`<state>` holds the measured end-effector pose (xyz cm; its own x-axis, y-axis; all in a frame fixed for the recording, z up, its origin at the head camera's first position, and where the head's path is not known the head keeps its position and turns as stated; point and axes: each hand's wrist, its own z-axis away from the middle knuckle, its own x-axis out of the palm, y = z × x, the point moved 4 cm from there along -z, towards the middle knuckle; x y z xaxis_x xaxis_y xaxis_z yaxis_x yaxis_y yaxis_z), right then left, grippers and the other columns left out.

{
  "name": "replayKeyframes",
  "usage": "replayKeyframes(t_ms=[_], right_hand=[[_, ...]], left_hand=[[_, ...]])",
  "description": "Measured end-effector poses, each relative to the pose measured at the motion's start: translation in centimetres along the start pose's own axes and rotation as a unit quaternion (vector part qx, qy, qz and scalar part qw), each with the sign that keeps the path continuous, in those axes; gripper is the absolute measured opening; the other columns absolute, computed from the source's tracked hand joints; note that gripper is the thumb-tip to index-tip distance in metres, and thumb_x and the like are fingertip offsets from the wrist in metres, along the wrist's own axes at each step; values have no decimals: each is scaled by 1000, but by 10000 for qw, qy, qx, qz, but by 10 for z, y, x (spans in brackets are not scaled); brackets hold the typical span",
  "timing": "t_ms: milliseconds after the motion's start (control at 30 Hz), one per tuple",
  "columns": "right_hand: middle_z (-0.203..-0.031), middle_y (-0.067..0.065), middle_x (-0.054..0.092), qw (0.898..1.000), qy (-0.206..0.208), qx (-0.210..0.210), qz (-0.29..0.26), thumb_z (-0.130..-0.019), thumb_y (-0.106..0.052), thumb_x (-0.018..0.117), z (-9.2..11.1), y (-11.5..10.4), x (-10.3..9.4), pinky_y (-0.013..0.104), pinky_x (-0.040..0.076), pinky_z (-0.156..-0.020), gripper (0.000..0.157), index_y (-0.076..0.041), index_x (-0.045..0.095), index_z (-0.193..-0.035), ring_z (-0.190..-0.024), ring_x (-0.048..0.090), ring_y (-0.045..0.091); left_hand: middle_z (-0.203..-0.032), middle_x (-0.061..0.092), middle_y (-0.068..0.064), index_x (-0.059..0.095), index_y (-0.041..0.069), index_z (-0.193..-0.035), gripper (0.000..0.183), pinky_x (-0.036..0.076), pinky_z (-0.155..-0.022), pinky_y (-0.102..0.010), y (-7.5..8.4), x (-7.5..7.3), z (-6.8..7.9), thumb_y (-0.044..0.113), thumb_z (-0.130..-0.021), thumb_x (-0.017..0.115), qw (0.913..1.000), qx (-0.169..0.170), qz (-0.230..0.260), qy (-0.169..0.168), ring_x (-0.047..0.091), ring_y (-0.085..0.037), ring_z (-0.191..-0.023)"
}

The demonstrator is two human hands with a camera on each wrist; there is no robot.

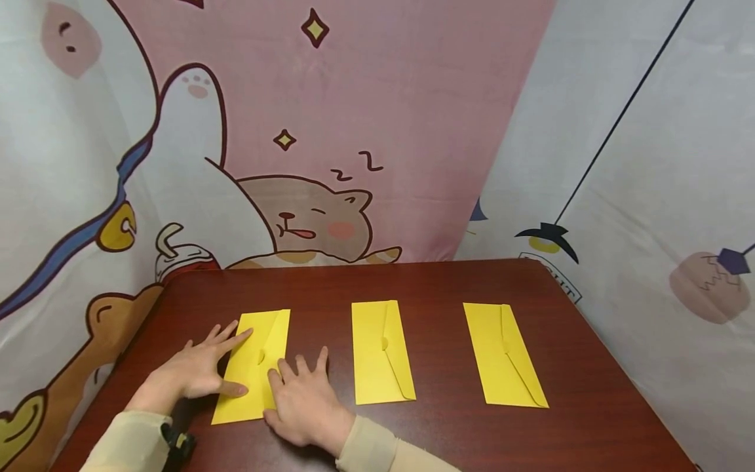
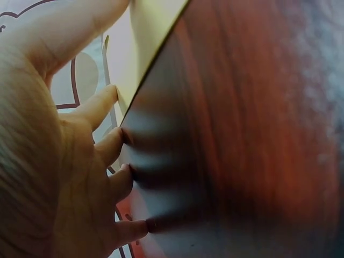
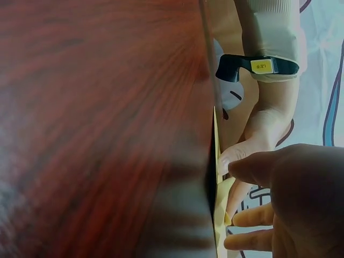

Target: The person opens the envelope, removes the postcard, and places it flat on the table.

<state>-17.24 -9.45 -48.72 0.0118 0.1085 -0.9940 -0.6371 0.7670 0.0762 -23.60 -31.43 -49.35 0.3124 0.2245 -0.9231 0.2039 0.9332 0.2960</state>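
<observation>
A yellow envelope (image 1: 250, 368) lies flat on the left part of the table, its flap seam and small round tab facing up. My left hand (image 1: 197, 368) rests on its left side with spread fingers; the thumb and index finger touch the paper. In the left wrist view, the other fingertips of that hand (image 2: 70, 166) come down on the wood beside the envelope edge (image 2: 153, 32). At the right edge, my right hand (image 1: 307, 403) touches the envelope with its fingers apart. The right wrist view shows the envelope edge-on (image 3: 219, 215), slightly raised from the wood near the thumb.
Two more yellow envelopes lie flat on the table, one in the middle (image 1: 377, 360) and one on the right (image 1: 492, 354). The dark red wooden table (image 1: 436, 282) ends at a printed cartoon curtain (image 1: 413, 131) behind and on both sides.
</observation>
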Motion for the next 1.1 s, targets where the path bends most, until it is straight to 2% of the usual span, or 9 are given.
replayKeyframes(t_ms=[233, 400, 533, 700, 867, 1100], right_hand=[[-160, -8, 46, 9992, 49, -196, 344, -107, -60, 44, 4, -6, -3, 80, 27, -109, 61, -29, 46, -160, -142, 50, 24], [-155, -8, 51, 9978, 226, -359, 510, -105, -55, 54, 7, -12, -7, 80, 26, -110, 64, -26, 43, -161, -134, 56, 21], [-153, -8, 54, 9966, 312, -375, 657, -102, -54, 60, 8, -15, -8, 80, 26, -110, 67, -29, 42, -162, -129, 58, 19], [-153, -4, 52, 9945, 499, -337, 861, -101, -53, 61, 10, -16, -7, 80, 29, -108, 57, -36, 51, -154, -124, 60, 20], [-160, 1, 44, 9959, 409, -136, 793, -101, -60, 57, 10, -10, -6, 80, 27, -109, 53, -34, 61, -146, -132, 55, 24], [-172, 6, 28, 9987, 417, 99, 268, -99, -60, 57, 10, 4, -6, 79, 27, -109, 56, -32, 64, -146, -147, 43, 27]], left_hand=[[-172, 20, -23, 37, 21, -166, 122, 13, -105, -88, 1, -2, 1, 75, -66, 82, 10000, 25, 10, 3, 19, -58, -152], [-172, 20, -22, 37, 21, -166, 121, 14, -105, -88, 1, -1, 1, 75, -67, 82, 10000, 88, 6, 46, 19, -58, -152], [-172, 21, -22, 37, 21, -166, 121, 13, -105, -88, 1, 0, 1, 75, -67, 82, 9999, 113, 25, 44, 19, -58, -152], [-172, 21, -22, 36, 20, -166, 121, 14, -105, -88, 1, 0, 1, 76, -69, 80, 9999, 129, -28, 43, 20, -58, -152], [-172, 20, -23, 36, 19, -166, 121, 13, -105, -88, 2, 0, 1, 76, -69, 80, 9999, 102, -33, 60, 19, -58, -152], [-173, 18, -23, 35, 19, -166, 124, 11, -106, -87, 1, 2, 0, 76, -66, 81, 10000, -54, 41, -8, 17, -58, -153]])
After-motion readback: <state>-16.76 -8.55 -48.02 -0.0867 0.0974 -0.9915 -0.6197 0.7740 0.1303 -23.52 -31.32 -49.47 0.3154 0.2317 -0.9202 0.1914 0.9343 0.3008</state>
